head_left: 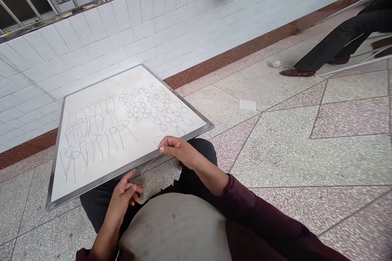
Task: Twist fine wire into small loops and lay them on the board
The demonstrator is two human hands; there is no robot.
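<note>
One strand (149,164), apparently diagonal, down-left

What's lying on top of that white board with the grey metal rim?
Thin dark loops with long tails leftward, joined loop pairs rightward. The right hand covers part of the near rim; anything beneath is hidden.

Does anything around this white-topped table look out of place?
A white rectangular piece lies on the floor right of the table, and a pale tangle by another person's shoe. Both look possibly dropped.
</note>
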